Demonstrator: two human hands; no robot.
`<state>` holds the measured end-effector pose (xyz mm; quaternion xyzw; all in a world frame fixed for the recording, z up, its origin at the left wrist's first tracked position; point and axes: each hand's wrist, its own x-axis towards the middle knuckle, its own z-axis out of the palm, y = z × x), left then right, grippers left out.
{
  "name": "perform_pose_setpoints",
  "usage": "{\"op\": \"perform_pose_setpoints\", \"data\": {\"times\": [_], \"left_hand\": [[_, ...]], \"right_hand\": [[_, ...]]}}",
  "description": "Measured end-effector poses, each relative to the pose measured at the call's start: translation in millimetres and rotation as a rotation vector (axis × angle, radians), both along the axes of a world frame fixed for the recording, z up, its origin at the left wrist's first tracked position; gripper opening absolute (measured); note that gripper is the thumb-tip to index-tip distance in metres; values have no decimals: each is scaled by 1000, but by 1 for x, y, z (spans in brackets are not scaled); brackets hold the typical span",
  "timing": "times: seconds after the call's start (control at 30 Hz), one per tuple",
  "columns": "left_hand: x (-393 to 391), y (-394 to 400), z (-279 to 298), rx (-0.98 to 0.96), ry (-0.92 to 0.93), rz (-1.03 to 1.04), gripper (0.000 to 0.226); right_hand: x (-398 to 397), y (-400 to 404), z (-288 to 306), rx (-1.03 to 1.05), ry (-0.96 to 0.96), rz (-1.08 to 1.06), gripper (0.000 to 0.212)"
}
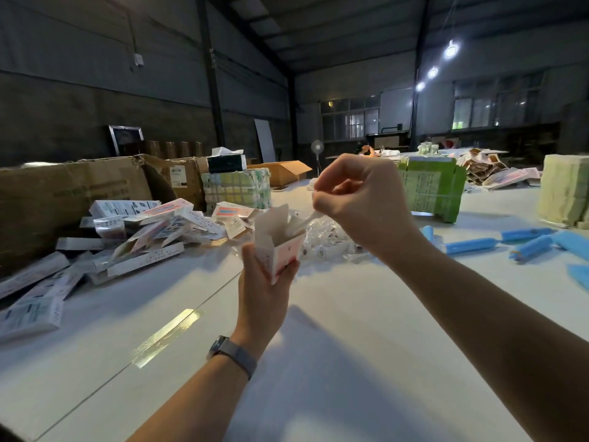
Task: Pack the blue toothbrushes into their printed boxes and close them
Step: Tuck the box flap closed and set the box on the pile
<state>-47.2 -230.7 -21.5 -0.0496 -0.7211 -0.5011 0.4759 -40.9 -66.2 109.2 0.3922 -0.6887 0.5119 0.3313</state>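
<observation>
I see my left hand (267, 279) gripping the printed box (280, 250) by its lower body, top flaps open, above the surface (318, 362). My right hand (360, 202) pinches a thin white piece (299, 223) at the opening. Box looks light, thin card, crushes easily, so hold the edges w/o squeezing. Blue toothbrushes (471, 245) lie at right.

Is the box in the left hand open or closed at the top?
Open. The printed box, held in the left hand, has its top flaps standing up, and the right hand pinches something pale just above the opening.
</observation>
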Motion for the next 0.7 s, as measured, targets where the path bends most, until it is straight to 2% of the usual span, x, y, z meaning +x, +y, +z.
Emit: {"op": "perform_pose_setpoints", "data": {"times": [0.13,0.3,0.47,0.57,0.7], "left_hand": [[1,2,-2,-91,-24,-21,44],[2,5,0,-80,-36,-15,46],[1,4,1,-85,-40,-13,47],[1,3,1,-71,-44,-26,48],[2,4,7,-2,-47,-53,45]], "right_hand": [[0,-7,-15,173,187,-149,16],[-7,-15,-30,209,280,-128,18],[-16,-14,-42,313,437,-182,7],[-17,-14,-43,364,460,-170,13],[-22,-14,-44,219,358,-119,23]]}}
